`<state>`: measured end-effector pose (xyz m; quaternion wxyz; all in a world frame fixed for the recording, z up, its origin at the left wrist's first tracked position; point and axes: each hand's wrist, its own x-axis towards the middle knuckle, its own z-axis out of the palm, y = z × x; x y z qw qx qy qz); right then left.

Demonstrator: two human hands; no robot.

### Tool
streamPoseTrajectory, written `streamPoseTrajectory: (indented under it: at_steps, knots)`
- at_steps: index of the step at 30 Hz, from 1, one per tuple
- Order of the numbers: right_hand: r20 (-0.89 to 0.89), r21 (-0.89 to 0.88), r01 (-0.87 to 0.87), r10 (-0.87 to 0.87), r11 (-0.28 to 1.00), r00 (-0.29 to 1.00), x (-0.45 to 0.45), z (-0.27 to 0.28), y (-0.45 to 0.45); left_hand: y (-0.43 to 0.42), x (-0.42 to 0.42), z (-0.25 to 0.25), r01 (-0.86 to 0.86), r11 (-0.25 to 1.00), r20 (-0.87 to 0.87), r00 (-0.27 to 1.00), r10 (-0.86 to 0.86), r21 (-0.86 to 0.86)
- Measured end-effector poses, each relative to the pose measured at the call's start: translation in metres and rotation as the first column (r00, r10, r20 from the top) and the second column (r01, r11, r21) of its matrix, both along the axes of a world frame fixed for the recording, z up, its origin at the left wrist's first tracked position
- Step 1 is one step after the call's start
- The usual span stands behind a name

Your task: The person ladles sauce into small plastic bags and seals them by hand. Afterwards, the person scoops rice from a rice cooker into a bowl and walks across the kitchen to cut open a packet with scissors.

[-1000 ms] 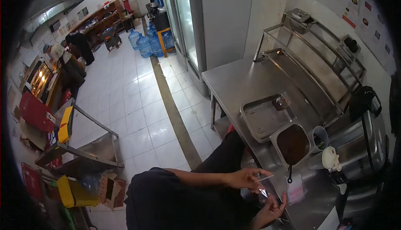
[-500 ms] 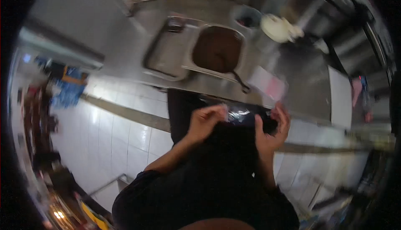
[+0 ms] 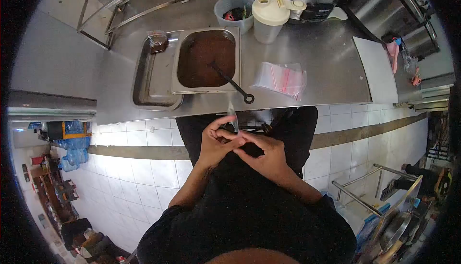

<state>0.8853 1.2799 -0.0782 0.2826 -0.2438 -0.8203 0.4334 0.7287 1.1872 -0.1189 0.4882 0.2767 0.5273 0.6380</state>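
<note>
My left hand (image 3: 216,144) and my right hand (image 3: 266,156) meet in front of my lap, just off the table's front edge. Between their fingertips stands a small clear plastic bag (image 3: 232,116), seen nearly edge-on. Both hands pinch it near its lower end. Beyond them, a square steel pan (image 3: 206,57) of brown paste holds a black-handled ladle (image 3: 233,82). It overlaps a shallow steel tray (image 3: 152,79) with a filled brown packet (image 3: 157,42) at its back. A stack of clear bags with pink stripes (image 3: 283,79) lies right of the pan.
On the steel table (image 3: 326,67) stand a bucket (image 3: 234,13) with dark contents and a cream-lidded jug (image 3: 269,19). A white board (image 3: 376,67) lies at the right, beside pink-handled scissors (image 3: 416,77). A metal rack rises at the back left.
My view has swung round to face the table squarely. My hands, apart half a second ago with the clear bag between them, have come together, and the bag now stands upright.
</note>
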Motion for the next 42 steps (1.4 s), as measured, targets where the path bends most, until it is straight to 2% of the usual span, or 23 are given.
streamPoseTrajectory:
  at_steps: [1, 2, 5, 9, 11, 12, 15, 16, 19, 22, 25, 28, 31, 34, 36, 37, 38, 42]
  knots:
    - [-0.009, -0.048, -0.006, 0.005, 0.999, 1.0, -0.002, -0.001, -0.001, 0.0, -0.003, 0.001, 0.04, 0.999, 0.032, 0.999, -0.04, -0.004]
    - [-0.02, -0.098, -0.012, 0.011, 0.995, 1.0, -0.005, -0.004, -0.004, 0.0, -0.003, 0.007, 0.0, 1.0, 0.112, 0.994, 0.002, -0.014]
    - [-0.018, -0.213, -0.051, 0.049, 0.976, 0.999, -0.012, 0.002, -0.001, -0.005, -0.008, 0.008, -0.079, 0.99, 0.087, 0.994, 0.069, 0.117]
    - [-0.05, -0.232, -0.12, 0.111, 0.965, 0.993, -0.015, -0.007, 0.007, -0.011, -0.012, 0.005, -0.11, 0.992, 0.005, 0.994, 0.11, 0.066]
    - [-0.008, -0.112, -0.071, 0.071, 0.991, 0.997, -0.021, -0.005, 0.007, -0.008, -0.007, 0.004, -0.163, 0.986, -0.004, 0.987, 0.164, 0.044]
    - [0.013, -0.049, -0.046, 0.046, 0.998, 0.999, -0.023, -0.005, 0.007, -0.006, -0.003, 0.006, -0.21, 0.973, -0.052, 0.975, 0.216, 0.09]
    - [0.343, 0.171, -0.18, 0.113, 0.969, 0.933, -0.031, -0.009, 0.009, -0.012, -0.004, -0.006, -0.136, 0.982, -0.154, 0.976, 0.156, 0.131]
    - [0.352, 0.189, -0.185, 0.11, 0.964, 0.93, -0.033, -0.023, 0.002, -0.009, 0.0, 0.005, -0.174, 0.977, -0.173, 0.966, 0.193, 0.121]
    - [0.333, 0.243, -0.264, 0.175, 0.933, 0.926, -0.043, -0.061, -0.006, -0.02, -0.006, -0.004, -0.117, 0.96, -0.568, 0.822, -0.051, -0.255]
    - [0.398, 0.32, -0.305, 0.165, 0.897, 0.903, -0.049, -0.067, -0.008, -0.029, -0.007, -0.012, -0.099, 0.956, -0.629, 0.77, -0.102, -0.277]
    - [0.309, 0.493, -0.285, 0.14, 0.822, 0.941, -0.045, -0.049, -0.009, -0.031, 0.0, -0.003, -0.187, 0.968, -0.731, 0.683, 0.007, -0.165]
    - [0.29, 0.488, -0.182, 0.038, 0.853, 0.956, -0.038, -0.044, -0.006, -0.04, 0.005, -0.016, -0.3, 0.928, -0.762, 0.647, 0.029, -0.22]
    - [0.217, 0.397, -0.075, -0.014, 0.915, 0.976, -0.041, -0.048, -0.008, -0.037, 0.006, -0.014, -0.319, 0.879, -0.854, 0.493, -0.165, -0.355]
    - [-0.052, 0.129, 0.038, -0.032, 0.991, 0.998, -0.056, -0.049, -0.012, -0.03, 0.0, 0.004, -0.291, 0.893, -0.842, 0.517, -0.154, -0.342]
    - [0.021, 0.463, -0.018, 0.009, 0.886, 1.0, -0.061, -0.031, -0.017, -0.04, -0.005, 0.005, -0.295, 0.914, -0.872, 0.477, -0.113, -0.28]
    - [0.08, 0.546, -0.073, 0.035, 0.835, 0.996, -0.061, -0.031, -0.018, -0.042, -0.01, 0.005, -0.298, 0.923, -0.888, 0.452, -0.087, -0.242]
    - [0.134, 0.621, -0.128, 0.056, 0.773, 0.989, -0.061, -0.032, -0.02, -0.045, -0.016, 0.007, -0.254, 0.93, -0.852, 0.514, -0.102, -0.265]
    - [0.403, 0.602, -0.405, 0.175, 0.688, 0.898, -0.054, -0.052, -0.036, -0.049, -0.025, 0.029, -0.37, 0.833, -0.803, 0.579, -0.138, -0.41]
